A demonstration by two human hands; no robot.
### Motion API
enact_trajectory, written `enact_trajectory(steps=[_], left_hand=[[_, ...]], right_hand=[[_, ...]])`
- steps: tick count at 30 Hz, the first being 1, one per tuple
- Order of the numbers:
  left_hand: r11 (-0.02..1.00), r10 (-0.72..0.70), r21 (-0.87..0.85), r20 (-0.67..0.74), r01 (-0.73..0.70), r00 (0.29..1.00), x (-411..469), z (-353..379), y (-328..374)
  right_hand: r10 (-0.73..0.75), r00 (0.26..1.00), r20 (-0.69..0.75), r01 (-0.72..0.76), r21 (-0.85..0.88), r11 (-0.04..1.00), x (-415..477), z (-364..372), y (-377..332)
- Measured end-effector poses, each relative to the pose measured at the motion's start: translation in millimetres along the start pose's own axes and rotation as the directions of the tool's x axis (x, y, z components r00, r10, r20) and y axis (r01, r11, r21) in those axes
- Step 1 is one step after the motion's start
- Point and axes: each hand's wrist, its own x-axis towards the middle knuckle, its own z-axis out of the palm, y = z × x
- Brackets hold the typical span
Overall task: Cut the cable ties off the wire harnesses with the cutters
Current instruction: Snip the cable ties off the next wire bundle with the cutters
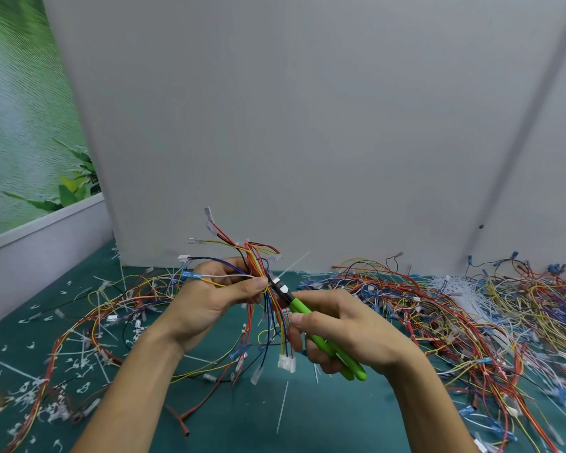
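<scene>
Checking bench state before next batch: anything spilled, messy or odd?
White cable-tie offcuts litter the green mat, thickest at left, and loose harnesses sprawl in a tangled heap at right. Otherwise normal: left hand grips a harness, right hand holds the green cutters at its tie.

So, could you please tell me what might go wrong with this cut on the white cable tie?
1. The green-handled cutters in the right hand press their nose against the bundle of coloured wires, so they may nick a wire instead of the white cable tie.
2. The thumb of the left hand lies beside the blades and could get pinched.
</scene>
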Motion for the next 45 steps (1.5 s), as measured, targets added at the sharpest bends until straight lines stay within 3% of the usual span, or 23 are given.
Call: enact_trajectory(steps=[12,16,21,27,34,45], left_hand=[[1.0,0.002,0.009,-0.005,-0.002,1.0,0,-4,-1],[0.997,0.02,0.068,0.01,-0.02,1.0,1,-6,0],[0.996,0.032,0.083,-0.009,-0.031,0.999,2,-4,-3],[0.995,0.041,0.086,0.008,-0.042,0.999,3,-6,-4],[0.994,0.026,0.105,0.011,-0.027,1.0,4,-7,-7],[0.987,0.044,0.157,0.007,-0.045,0.999,6,-8,-9]], right_hand=[[-0.011,1.0,0.017,0.012,-0.057,0.998,1,1,2],[-0.033,0.999,0.015,0.035,-0.199,0.979,0,-1,1],[0.053,0.995,-0.086,-0.068,-0.175,0.982,5,2,1],[-0.07,0.982,-0.177,-0.019,-0.455,0.89,8,8,6],[-0.031,0.976,-0.214,-0.06,-0.404,0.913,8,8,9],[-0.042,0.982,-0.186,-0.059,-0.505,0.861,8,5,10]])
